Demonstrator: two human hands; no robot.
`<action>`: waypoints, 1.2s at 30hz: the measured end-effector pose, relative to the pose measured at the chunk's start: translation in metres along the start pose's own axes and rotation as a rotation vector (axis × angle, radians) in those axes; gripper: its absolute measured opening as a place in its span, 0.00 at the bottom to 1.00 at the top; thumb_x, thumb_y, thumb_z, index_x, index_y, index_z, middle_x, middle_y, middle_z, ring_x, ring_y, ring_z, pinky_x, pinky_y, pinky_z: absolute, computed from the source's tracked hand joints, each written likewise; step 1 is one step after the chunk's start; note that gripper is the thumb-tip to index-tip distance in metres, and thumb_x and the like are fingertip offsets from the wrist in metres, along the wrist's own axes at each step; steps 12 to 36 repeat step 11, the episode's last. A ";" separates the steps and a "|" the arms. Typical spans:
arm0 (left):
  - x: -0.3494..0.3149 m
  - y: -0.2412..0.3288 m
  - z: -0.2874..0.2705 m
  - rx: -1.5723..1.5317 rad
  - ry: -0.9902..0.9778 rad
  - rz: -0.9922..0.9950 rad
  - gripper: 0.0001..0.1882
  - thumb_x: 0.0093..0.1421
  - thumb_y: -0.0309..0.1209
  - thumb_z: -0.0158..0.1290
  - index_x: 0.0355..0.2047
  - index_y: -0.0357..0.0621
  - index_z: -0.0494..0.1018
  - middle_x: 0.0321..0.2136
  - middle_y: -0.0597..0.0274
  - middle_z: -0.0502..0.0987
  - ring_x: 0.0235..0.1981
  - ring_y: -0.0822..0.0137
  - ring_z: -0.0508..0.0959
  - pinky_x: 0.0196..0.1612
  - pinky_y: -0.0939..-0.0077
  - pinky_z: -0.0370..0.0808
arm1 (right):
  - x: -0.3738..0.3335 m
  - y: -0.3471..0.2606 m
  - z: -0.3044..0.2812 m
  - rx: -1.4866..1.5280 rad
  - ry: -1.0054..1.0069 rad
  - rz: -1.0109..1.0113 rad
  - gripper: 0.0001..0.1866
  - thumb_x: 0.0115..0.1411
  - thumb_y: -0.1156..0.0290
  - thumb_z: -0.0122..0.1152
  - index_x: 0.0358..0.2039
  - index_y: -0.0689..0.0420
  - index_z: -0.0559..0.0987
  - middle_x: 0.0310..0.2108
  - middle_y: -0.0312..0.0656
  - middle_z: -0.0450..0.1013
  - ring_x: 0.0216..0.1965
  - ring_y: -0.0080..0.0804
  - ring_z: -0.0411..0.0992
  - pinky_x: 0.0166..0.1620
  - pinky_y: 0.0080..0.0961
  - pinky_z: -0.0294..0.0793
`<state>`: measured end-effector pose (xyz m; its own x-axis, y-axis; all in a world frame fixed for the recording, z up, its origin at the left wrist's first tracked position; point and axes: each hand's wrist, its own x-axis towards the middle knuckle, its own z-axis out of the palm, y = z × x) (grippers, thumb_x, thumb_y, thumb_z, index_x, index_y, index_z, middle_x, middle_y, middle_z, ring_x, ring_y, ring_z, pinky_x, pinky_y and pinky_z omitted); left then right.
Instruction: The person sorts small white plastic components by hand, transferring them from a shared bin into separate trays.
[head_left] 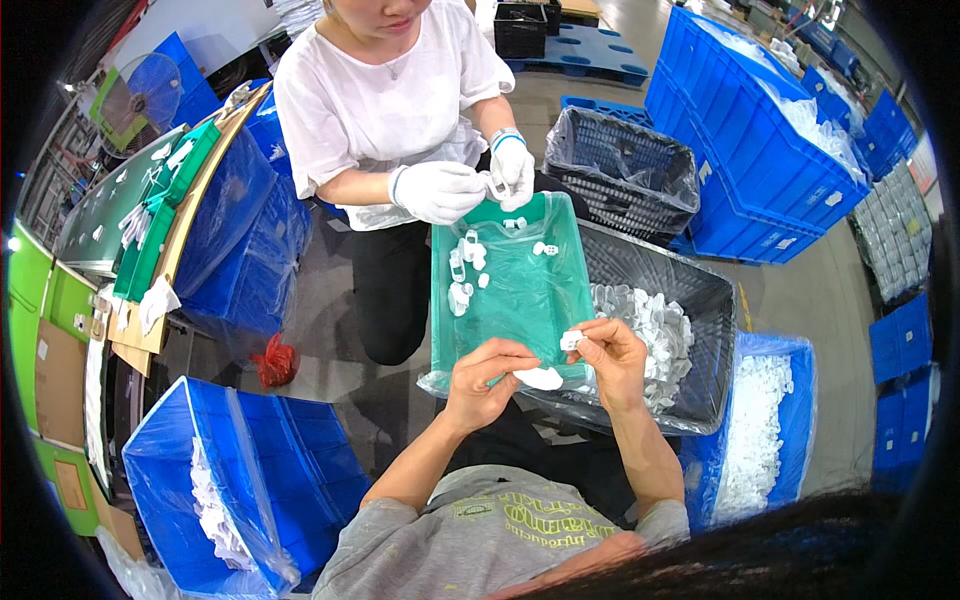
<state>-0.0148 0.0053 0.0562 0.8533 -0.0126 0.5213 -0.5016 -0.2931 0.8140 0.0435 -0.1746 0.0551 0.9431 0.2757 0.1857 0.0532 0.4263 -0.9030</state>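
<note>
My left hand (487, 380) is closed in a pinch over the near edge of a green plastic tray (525, 312). What its fingertips hold, if anything, I cannot make out. Just beside those fingertips, at the tray's near rim, lies a flat white piece (540, 378). To the right, my right hand (614, 362) grips a small white plastic part (573, 340) between thumb and fingers. Several similar white parts (459, 297) are scattered in the tray's far left. Across from me, a co-worker's white-gloved hands (440, 192) handle another small piece above the tray's far edge.
A black crate (708, 375) holding white parts (650, 335) stands under the tray's right side. Blue bins (778, 345) (290, 440) with white pieces flank me. A lined black crate (625, 165) and tall blue bins (720, 190) stand far right. A red bag (276, 362) lies on the floor.
</note>
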 end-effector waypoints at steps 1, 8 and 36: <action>0.000 0.001 0.001 -0.011 -0.008 -0.023 0.16 0.41 0.13 0.51 0.31 0.39 0.76 0.33 0.58 0.75 0.33 0.64 0.76 0.35 0.76 0.72 | 0.000 0.000 0.000 -0.001 0.001 0.000 0.04 0.52 0.79 0.58 0.27 0.64 0.72 0.33 0.48 0.71 0.28 0.29 0.72 0.32 0.24 0.74; 0.008 0.009 -0.005 -0.065 -0.082 0.002 0.17 0.39 0.12 0.46 0.29 0.38 0.76 0.31 0.57 0.75 0.32 0.66 0.75 0.34 0.77 0.71 | -0.004 -0.004 0.004 -0.107 -0.042 -0.044 0.05 0.53 0.77 0.58 0.28 0.64 0.71 0.33 0.48 0.71 0.29 0.29 0.71 0.33 0.24 0.74; 0.007 0.007 -0.007 -0.049 -0.121 -0.066 0.17 0.39 0.12 0.43 0.28 0.38 0.76 0.32 0.56 0.75 0.31 0.66 0.75 0.34 0.77 0.71 | -0.005 -0.004 0.002 -0.150 -0.088 -0.048 0.05 0.53 0.79 0.58 0.29 0.64 0.71 0.35 0.47 0.70 0.31 0.28 0.71 0.35 0.23 0.74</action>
